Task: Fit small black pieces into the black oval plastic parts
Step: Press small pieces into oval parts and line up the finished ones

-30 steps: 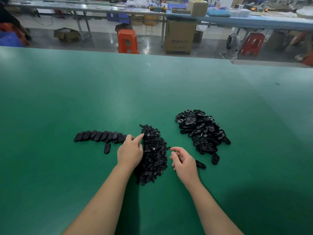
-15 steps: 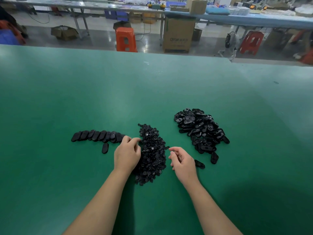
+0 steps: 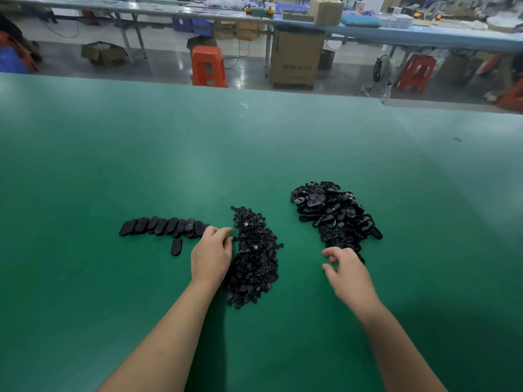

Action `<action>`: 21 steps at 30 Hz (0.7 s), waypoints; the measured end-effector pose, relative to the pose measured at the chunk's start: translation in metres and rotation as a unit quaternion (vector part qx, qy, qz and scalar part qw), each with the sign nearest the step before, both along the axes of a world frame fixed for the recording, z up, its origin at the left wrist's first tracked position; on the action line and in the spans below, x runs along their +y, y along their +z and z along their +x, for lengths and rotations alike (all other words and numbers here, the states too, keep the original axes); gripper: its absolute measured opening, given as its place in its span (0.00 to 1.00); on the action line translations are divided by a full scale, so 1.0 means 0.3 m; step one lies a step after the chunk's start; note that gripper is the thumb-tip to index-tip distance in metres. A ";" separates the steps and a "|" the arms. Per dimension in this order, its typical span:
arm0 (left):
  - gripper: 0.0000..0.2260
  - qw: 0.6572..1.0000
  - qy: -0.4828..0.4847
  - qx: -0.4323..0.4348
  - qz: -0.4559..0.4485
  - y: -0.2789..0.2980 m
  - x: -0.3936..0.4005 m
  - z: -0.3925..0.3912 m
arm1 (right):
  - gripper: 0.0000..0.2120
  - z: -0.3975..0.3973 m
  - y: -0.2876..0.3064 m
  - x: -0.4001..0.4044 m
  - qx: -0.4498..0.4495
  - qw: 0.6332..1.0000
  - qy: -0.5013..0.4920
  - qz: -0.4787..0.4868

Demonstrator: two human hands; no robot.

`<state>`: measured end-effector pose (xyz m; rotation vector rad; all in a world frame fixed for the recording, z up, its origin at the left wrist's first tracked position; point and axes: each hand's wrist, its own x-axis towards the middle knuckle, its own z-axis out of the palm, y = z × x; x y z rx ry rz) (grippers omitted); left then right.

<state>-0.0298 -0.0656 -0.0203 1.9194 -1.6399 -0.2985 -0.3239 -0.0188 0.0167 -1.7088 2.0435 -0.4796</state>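
Black small pieces [image 3: 254, 256] lie heaped on the green table [image 3: 141, 165]; take this heap as the landmark. Left hand [image 3: 210, 256] rests at the heap's left edge, fingers curled with fingertips at the pile, seemingly pinching up one piece; whether it has one, cannot tell. Right hand [image 3: 349, 271] hovers right of the heap, fingers loosely spread and holding nothing, at the near edge of the oval parts pile [image 3: 335, 213]. Left of the heap, a row of ovals [image 3: 164, 227] lies overlapped, likely finished, with a single oval [image 3: 176, 247] just in front of the row. Judgement: the step is picking one piece and one oval. Best to lift a loose oval from the pile's near edge, turn its recess upward, then seat the piece squarely. Across the aisle beyond the heap, a cardboard carton [image 3: 295, 58] carries print, too blurred to read reliably.
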 end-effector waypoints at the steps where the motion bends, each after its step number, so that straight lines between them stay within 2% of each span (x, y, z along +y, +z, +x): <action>1: 0.09 1.000 -0.002 -0.005 0.002 -0.002 0.001 0.000 | 0.14 -0.023 0.001 0.007 0.036 0.999 0.005 0.027; 4: 0.09 1.000 -0.004 -0.006 0.005 -0.003 0.002 0.001 | 0.14 -0.038 -0.008 0.035 0.071 0.995 0.039 0.059; 8: 0.07 1.000 -0.001 -0.003 0.003 0.005 0.002 -0.003 | 0.12 -0.029 -0.021 0.038 0.025 0.999 0.026 0.031; 11: 0.06 1.000 0.001 -0.004 0.002 0.010 0.003 -0.005 | 0.04 -0.008 -0.014 0.026 -0.017 1.000 0.006 0.001; 15: 0.05 1.000 0.007 0.007 0.000 0.018 0.006 -0.008 | 0.05 0.041 -0.007 0.005 -0.175 0.984 -0.020 -0.033; 19: 0.04 1.000 0.010 0.027 -0.001 0.023 0.008 -0.010 | 0.03 0.090 -0.005 -0.014 -0.334 0.940 -0.050 -0.044; 21: 0.03 0.999 0.014 0.034 -0.008 0.024 0.010 -0.010 | 0.07 0.117 -0.006 -0.022 -0.391 0.918 -0.047 -0.041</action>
